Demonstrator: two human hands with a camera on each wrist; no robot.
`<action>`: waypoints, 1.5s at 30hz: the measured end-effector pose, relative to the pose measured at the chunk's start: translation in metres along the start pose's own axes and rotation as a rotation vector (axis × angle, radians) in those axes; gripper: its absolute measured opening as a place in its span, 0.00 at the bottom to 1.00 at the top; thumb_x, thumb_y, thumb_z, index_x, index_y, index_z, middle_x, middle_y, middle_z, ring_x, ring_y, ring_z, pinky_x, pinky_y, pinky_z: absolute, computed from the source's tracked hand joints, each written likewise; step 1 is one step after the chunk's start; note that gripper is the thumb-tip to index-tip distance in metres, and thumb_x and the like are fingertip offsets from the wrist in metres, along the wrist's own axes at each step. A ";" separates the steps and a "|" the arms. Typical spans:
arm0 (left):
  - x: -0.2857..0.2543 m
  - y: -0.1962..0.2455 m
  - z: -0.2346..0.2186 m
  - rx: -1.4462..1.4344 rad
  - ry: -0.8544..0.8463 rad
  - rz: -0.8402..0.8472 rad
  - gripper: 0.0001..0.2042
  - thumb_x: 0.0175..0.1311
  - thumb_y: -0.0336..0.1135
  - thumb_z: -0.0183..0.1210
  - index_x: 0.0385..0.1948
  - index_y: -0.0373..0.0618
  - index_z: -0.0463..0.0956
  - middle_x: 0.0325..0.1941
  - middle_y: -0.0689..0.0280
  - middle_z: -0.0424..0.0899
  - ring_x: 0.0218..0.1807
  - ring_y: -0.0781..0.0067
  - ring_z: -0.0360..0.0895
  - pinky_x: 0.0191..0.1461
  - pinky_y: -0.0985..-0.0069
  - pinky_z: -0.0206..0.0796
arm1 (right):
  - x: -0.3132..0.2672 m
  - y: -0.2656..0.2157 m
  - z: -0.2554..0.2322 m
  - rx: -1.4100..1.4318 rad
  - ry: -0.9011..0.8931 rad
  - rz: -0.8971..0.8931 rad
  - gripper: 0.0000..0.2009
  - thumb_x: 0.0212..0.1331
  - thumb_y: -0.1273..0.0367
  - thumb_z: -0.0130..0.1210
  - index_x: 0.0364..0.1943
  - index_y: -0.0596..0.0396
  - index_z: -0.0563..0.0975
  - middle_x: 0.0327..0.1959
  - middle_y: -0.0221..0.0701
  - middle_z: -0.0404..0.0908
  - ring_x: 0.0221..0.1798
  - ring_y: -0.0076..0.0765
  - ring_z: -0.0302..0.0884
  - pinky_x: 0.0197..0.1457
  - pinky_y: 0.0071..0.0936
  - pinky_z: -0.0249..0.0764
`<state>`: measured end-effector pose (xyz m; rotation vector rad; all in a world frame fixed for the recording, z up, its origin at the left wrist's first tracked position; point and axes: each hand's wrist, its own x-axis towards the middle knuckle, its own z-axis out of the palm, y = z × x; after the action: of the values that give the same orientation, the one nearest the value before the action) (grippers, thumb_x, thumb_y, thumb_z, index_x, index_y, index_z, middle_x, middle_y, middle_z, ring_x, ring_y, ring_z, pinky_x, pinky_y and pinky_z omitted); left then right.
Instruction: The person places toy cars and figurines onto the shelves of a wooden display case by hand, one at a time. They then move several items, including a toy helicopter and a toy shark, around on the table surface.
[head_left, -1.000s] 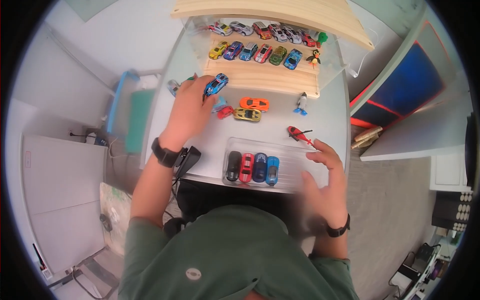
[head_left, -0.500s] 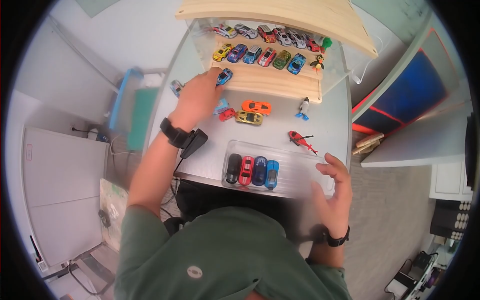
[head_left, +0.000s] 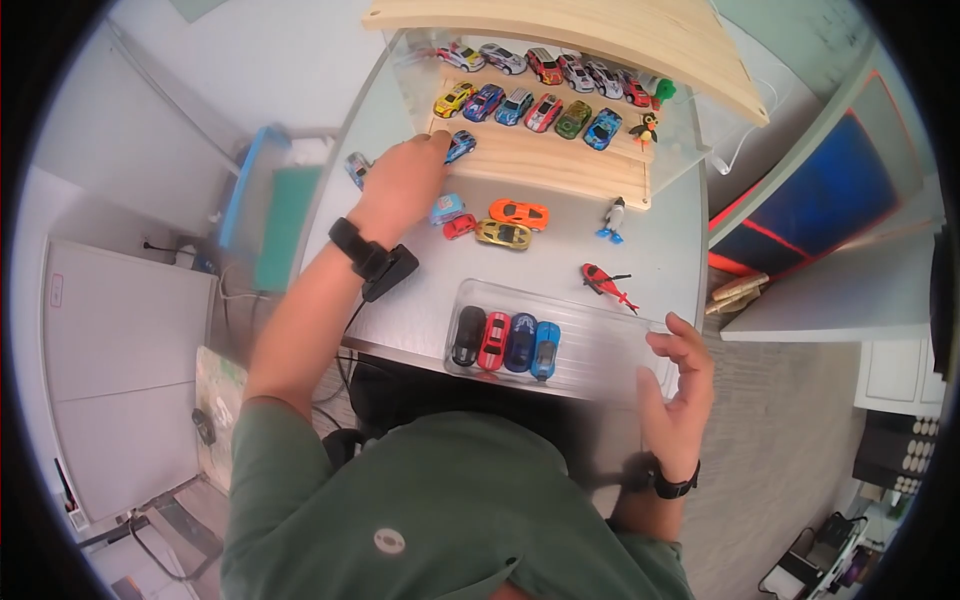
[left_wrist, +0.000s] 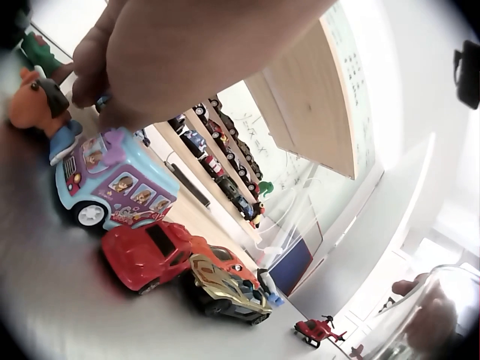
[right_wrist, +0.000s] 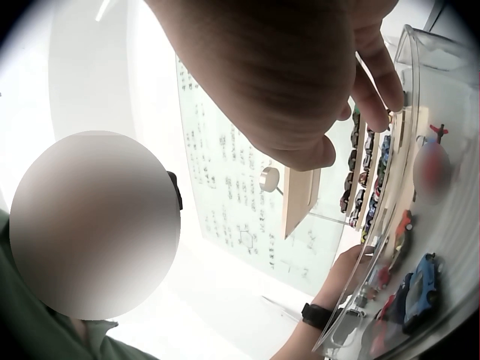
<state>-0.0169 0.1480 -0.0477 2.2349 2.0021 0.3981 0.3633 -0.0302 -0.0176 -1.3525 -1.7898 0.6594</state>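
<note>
In the head view my left hand [head_left: 405,185] reaches to the left end of the wooden shelf's lowest board [head_left: 540,165], its fingers at a blue car [head_left: 460,147] that they partly cover. The left wrist view mostly hides that car behind the fingers. Two rows of toy cars stand on the upper boards, among them a yellow car [head_left: 456,99] and a blue car [head_left: 603,129]. My right hand [head_left: 682,400], fingers loosely bent and holding nothing, is beside the right end of a clear tray [head_left: 600,345] with several cars on its left side.
On the table stand a blue-and-purple bus [left_wrist: 124,184], a small red car [head_left: 459,226], an orange car [head_left: 519,213], a gold car [head_left: 503,234], a penguin figure [head_left: 613,218] and a red helicopter [head_left: 607,285]. An orange figure [left_wrist: 37,105] is left of the bus.
My left hand has carried the blue car from in front of the shelf to its lowest board's left end. My right hand has shifted right and slightly down, away from the helicopter.
</note>
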 end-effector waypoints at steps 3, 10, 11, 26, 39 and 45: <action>0.002 0.000 0.000 0.022 0.006 0.005 0.15 0.69 0.31 0.65 0.55 0.41 0.75 0.48 0.48 0.87 0.49 0.40 0.85 0.51 0.50 0.77 | 0.000 0.000 0.000 0.001 0.007 0.005 0.21 0.60 0.76 0.67 0.59 0.57 0.79 0.71 0.47 0.76 0.69 0.49 0.78 0.66 0.40 0.79; 0.005 -0.001 0.002 0.029 0.030 0.006 0.16 0.67 0.29 0.65 0.55 0.41 0.74 0.47 0.49 0.87 0.49 0.41 0.86 0.51 0.51 0.78 | -0.002 -0.001 -0.001 -0.012 0.005 0.025 0.20 0.61 0.76 0.67 0.58 0.57 0.79 0.71 0.47 0.76 0.68 0.47 0.79 0.66 0.40 0.79; 0.005 -0.001 0.002 0.028 0.027 0.003 0.16 0.67 0.29 0.65 0.55 0.41 0.74 0.47 0.49 0.87 0.49 0.41 0.86 0.52 0.51 0.78 | -0.002 -0.001 -0.001 -0.012 0.005 0.024 0.20 0.61 0.76 0.67 0.58 0.57 0.79 0.71 0.47 0.76 0.68 0.47 0.79 0.66 0.40 0.79; -0.003 -0.005 -0.004 0.009 0.089 0.065 0.17 0.66 0.28 0.65 0.55 0.41 0.74 0.52 0.52 0.85 0.50 0.42 0.85 0.50 0.51 0.78 | -0.003 -0.001 0.003 0.017 0.022 0.036 0.20 0.61 0.76 0.67 0.58 0.57 0.80 0.70 0.48 0.77 0.67 0.48 0.79 0.65 0.39 0.79; 0.005 -0.009 0.002 0.124 0.051 0.073 0.13 0.67 0.31 0.66 0.48 0.43 0.73 0.46 0.55 0.85 0.47 0.46 0.86 0.47 0.52 0.78 | -0.003 -0.003 0.003 -0.033 -0.014 0.039 0.20 0.61 0.76 0.67 0.58 0.57 0.80 0.70 0.48 0.77 0.67 0.47 0.79 0.65 0.39 0.79; 0.005 -0.007 0.001 0.112 0.040 0.061 0.12 0.68 0.31 0.65 0.47 0.42 0.73 0.44 0.54 0.86 0.46 0.44 0.86 0.46 0.51 0.77 | -0.004 -0.002 0.003 -0.031 -0.011 0.040 0.19 0.61 0.76 0.67 0.58 0.57 0.80 0.70 0.48 0.77 0.67 0.47 0.79 0.65 0.39 0.80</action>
<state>-0.0232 0.1542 -0.0495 2.3773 2.0274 0.3472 0.3601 -0.0344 -0.0189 -1.4113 -1.7923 0.6641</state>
